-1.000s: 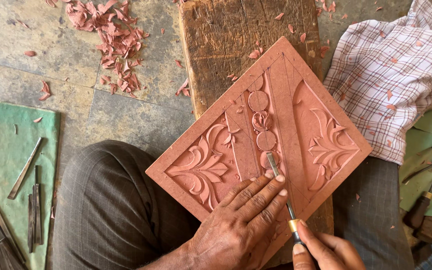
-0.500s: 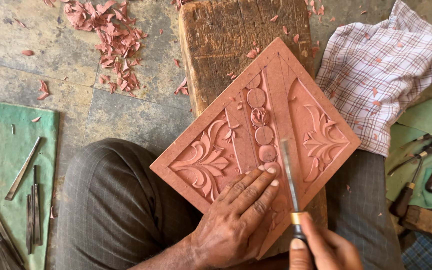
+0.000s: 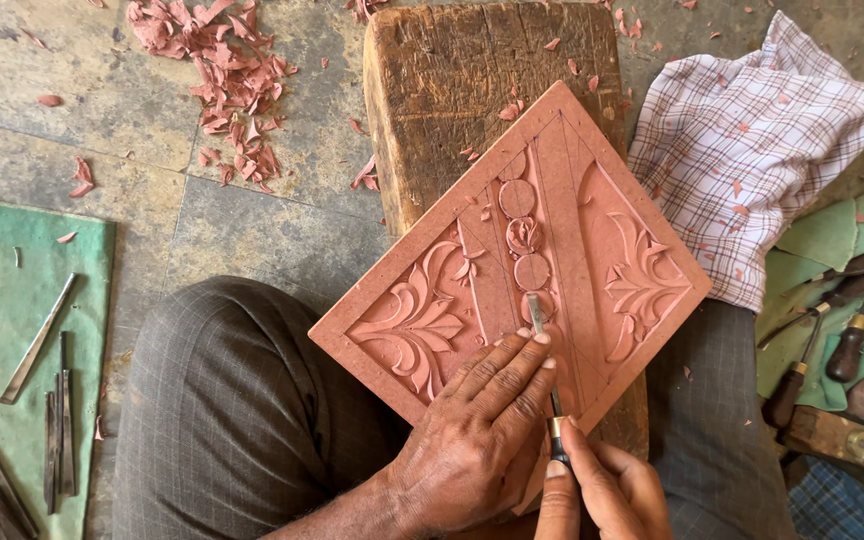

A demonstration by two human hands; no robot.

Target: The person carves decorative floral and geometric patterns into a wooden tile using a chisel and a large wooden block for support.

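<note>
Head view: the left hand [image 3: 472,440] lies flat, fingers spread, pinning the pink carved panel [image 3: 512,270] on the wooden block [image 3: 452,90]; the right hand [image 3: 602,490] grips a chisel [image 3: 542,350], tip at the lowest circle. Careful, shallow cutting seems called for. No containers show.

We found no packages, labels, signs or screens anywhere in view.
</note>
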